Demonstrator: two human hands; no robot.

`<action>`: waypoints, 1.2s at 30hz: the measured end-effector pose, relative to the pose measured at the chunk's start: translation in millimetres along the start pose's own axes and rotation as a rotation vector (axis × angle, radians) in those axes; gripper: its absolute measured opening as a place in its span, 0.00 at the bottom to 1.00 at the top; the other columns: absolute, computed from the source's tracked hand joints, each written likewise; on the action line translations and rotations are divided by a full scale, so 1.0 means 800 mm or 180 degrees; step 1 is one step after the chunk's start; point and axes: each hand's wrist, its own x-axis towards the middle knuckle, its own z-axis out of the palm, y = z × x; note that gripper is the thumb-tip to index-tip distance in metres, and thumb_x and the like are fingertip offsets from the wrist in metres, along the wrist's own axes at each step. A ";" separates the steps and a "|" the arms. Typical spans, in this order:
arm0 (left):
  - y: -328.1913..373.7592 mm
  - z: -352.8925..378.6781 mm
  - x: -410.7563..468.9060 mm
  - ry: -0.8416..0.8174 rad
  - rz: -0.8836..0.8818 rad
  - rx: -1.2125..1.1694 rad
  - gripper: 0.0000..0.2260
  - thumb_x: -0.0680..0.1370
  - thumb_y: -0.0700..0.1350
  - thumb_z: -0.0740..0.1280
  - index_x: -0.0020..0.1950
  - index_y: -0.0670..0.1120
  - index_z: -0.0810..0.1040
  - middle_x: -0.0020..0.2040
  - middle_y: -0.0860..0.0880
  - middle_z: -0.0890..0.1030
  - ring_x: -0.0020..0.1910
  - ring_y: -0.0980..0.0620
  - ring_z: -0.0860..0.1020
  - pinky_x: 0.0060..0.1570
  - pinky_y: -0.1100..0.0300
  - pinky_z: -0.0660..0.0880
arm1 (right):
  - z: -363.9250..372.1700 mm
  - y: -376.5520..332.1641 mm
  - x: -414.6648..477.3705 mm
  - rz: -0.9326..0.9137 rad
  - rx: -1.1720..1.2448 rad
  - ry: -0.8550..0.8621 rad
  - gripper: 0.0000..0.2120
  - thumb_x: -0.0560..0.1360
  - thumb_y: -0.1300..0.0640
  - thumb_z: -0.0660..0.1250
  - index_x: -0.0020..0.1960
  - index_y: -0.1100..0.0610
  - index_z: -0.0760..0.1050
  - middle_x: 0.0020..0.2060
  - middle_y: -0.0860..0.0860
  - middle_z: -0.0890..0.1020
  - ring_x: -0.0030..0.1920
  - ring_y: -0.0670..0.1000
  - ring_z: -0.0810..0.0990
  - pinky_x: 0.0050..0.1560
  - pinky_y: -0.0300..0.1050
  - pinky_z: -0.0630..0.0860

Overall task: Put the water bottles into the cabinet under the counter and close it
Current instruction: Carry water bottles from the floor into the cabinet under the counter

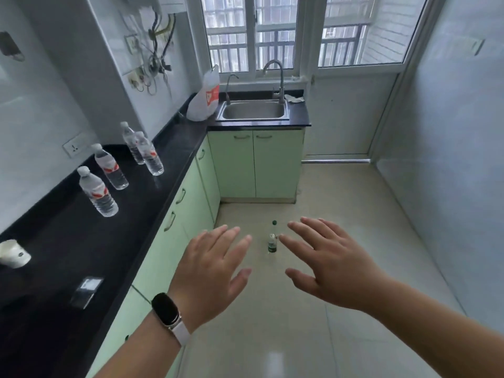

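Several clear water bottles with red-and-white labels stand upright on the black counter (68,241) at the left: the nearest bottle (98,192), one behind it (111,167), and a touching pair further back (148,155). Pale green cabinet doors (188,203) under the counter are all shut. My left hand (210,271), with a watch on its wrist, and my right hand (327,257) hover palm-down over the floor, fingers spread, holding nothing. Both hands are well right of the bottles.
A small green-capped bottle (272,240) stands on the tiled floor between my hands. A white cup (13,256) and a dark flat packet (86,291) lie on the near counter. A plastic bag (204,99) sits beside the steel sink (253,110) under the window.
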 end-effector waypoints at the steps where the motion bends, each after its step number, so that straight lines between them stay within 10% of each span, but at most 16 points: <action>1: -0.011 0.012 0.018 0.0019 0.0076 -0.0035 0.22 0.77 0.56 0.62 0.68 0.47 0.76 0.63 0.44 0.80 0.63 0.42 0.77 0.61 0.43 0.73 | 0.003 0.011 0.012 0.0065 -0.0056 0.0008 0.27 0.76 0.38 0.60 0.69 0.52 0.75 0.65 0.56 0.77 0.67 0.60 0.74 0.67 0.58 0.71; 16: 0.003 0.156 0.267 -0.0041 0.0937 -0.0372 0.23 0.77 0.57 0.63 0.68 0.46 0.78 0.66 0.43 0.79 0.65 0.40 0.77 0.63 0.42 0.72 | 0.037 0.213 0.035 0.0819 -0.0348 0.0290 0.26 0.76 0.40 0.61 0.68 0.54 0.76 0.64 0.56 0.78 0.65 0.59 0.75 0.66 0.55 0.70; 36: 0.147 0.269 0.571 -0.0436 0.0280 0.0416 0.22 0.78 0.57 0.61 0.66 0.47 0.78 0.65 0.45 0.80 0.65 0.41 0.78 0.65 0.44 0.67 | 0.094 0.651 0.080 0.0129 0.0308 0.0401 0.27 0.75 0.39 0.60 0.67 0.53 0.76 0.64 0.55 0.79 0.65 0.59 0.76 0.65 0.56 0.71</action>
